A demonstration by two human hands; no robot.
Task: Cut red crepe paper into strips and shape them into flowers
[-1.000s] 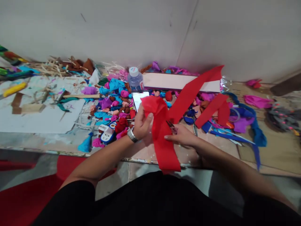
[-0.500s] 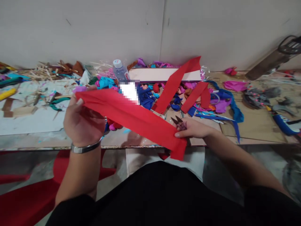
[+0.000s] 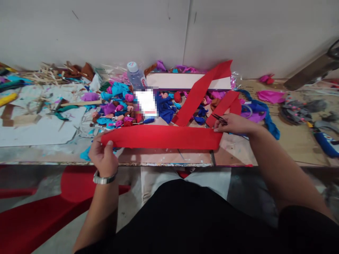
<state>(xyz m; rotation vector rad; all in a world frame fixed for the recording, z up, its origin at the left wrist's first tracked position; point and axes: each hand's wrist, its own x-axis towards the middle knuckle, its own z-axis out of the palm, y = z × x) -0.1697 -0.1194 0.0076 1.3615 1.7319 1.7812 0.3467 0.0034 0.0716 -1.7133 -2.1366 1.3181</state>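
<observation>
Head view: left fingers (image 3: 108, 149) and right fingers (image 3: 221, 128) grip a red strip (image 3: 161, 137); red lettering (image 3: 143, 82) on the bottle (image 3: 134, 78) is unreadable.

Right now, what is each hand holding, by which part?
The left hand holds the red strip by its left end; the right hand pinches it near the upper right corner and holds a dark pointed tool, tips protruding.

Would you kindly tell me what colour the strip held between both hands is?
The strip is plain red, best seen in the head view.

The held strip (image 3: 161, 137) is plain red, the wristband (image 3: 103, 179) silvery, the shirt (image 3: 190, 218) black.
</observation>
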